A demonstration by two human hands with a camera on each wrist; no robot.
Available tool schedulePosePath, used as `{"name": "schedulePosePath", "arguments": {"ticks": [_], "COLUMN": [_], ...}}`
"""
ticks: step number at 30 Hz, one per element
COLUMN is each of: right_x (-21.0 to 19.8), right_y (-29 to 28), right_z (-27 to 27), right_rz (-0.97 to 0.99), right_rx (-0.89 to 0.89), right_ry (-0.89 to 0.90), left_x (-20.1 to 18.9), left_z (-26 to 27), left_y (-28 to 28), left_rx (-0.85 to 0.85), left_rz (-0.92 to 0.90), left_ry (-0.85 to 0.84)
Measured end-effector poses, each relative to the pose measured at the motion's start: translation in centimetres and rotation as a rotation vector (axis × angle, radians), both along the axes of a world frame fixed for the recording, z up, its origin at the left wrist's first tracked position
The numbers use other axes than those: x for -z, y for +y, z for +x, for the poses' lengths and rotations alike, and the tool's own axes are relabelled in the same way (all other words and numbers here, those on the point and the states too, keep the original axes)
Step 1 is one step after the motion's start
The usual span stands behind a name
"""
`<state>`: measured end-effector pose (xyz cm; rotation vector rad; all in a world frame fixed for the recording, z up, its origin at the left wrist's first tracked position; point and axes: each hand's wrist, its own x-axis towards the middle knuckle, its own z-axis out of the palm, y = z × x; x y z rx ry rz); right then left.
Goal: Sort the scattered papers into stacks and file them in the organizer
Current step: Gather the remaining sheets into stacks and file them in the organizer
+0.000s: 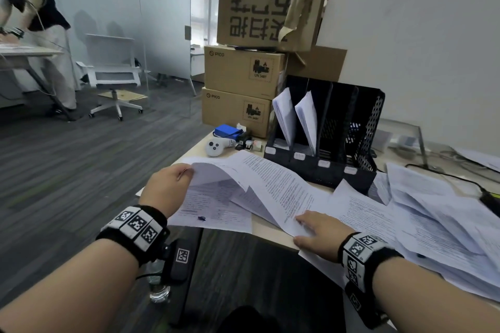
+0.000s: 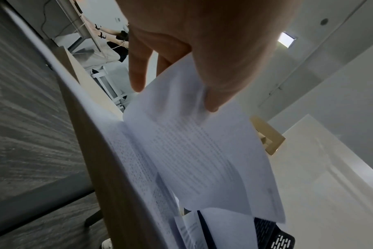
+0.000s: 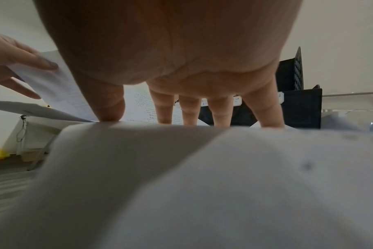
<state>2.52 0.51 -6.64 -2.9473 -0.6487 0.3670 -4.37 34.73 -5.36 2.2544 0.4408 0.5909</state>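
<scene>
At the near left corner of the desk (image 1: 270, 235), printed sheets (image 1: 273, 184) lie fanned and overlapping; the left hand (image 1: 165, 188) pinches the raised edge of one sheet (image 2: 194, 148) between thumb and fingers, lifting it in a curve off the pages beneath. The right hand (image 1: 319, 234) lies flat, fingers straight and spread, pressing down on the sheets near the desk edge; its fingertips (image 3: 165, 118) rest on paper. More loose papers (image 1: 438, 224) spread across the desk to the right. Behind them stands a black organizer (image 1: 324, 167) with paper bundles (image 1: 296, 116) leaning in its two leftmost slots. Left of it lie a white controller (image 1: 215, 147) and a blue pack (image 1: 227, 131), before stacked cardboard boxes (image 1: 243, 73).
</scene>
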Motion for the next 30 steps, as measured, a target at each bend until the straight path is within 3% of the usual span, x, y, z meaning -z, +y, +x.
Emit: {"name": "schedulePosePath", "arguments": {"ticks": [8, 16, 18, 21, 24, 27, 30], "right_x": [0.3, 0.5, 0.3, -1.1, -3.6, -4.7, -3.8], "right_y": [-0.4, -1.1, -1.2, -1.4, -0.9, -1.1, -2.1], "right_z": [0.4, 0.8, 0.6, 0.1, -1.2, -2.2, -2.4], "right_rz": [-0.022, 0.012, 0.103, 0.402, 0.7, 0.787, 0.852], "right_rx": [-0.011, -0.006, 0.035, 0.125, 0.217, 0.259, 0.177], "right_ry": [-0.005, 0.024, -0.009, -0.081, 0.187, 0.454, 0.658], "left_x": [-1.7, -6.0, -7.1, -8.2, -9.5, -10.9, -12.4], "left_z": [0.2, -1.0, -1.7, -1.6, -0.5, 0.9, 2.4], "left_y": [0.2, -4.6, -6.4, -8.8, -11.6, -14.3, -17.2], "left_rx": [-0.194, -0.009, 0.101, 0.255, 0.361, 0.442, 0.501], "left_rz": [-0.298, -0.121, -0.022, 0.075, 0.085, 0.081, 0.123], "left_ry": [-0.32, -0.612, -0.703, -0.815, -0.848, -0.899, -0.944]}}
